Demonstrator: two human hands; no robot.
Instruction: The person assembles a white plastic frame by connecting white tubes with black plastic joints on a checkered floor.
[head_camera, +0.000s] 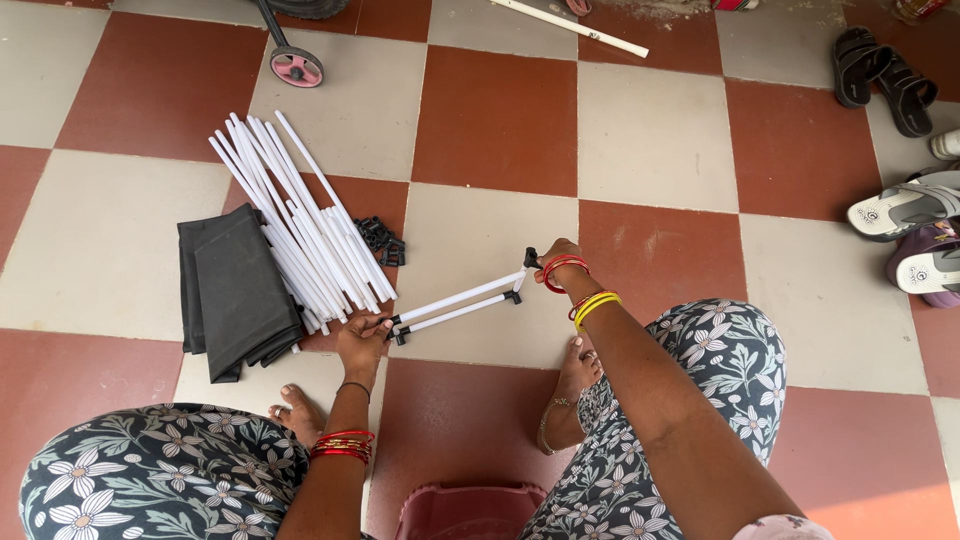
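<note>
I'm getting bright, even daylight across the whole checkered floor (650, 130), no dim corners anywhere. Shadows are soft and short: a faint one sits just under the bundle of white tubes (300, 220), another thin one under the two tubes held between the left hand (362, 338) and right hand (557, 258). No hard glare, only a mild sheen on the pale tiles far right, near the sandals (885, 80). Focus is crisp from near to far. Tile lines bow slightly toward the edges, wide-lens distortion. The near right forearm looks a touch soft.
</note>
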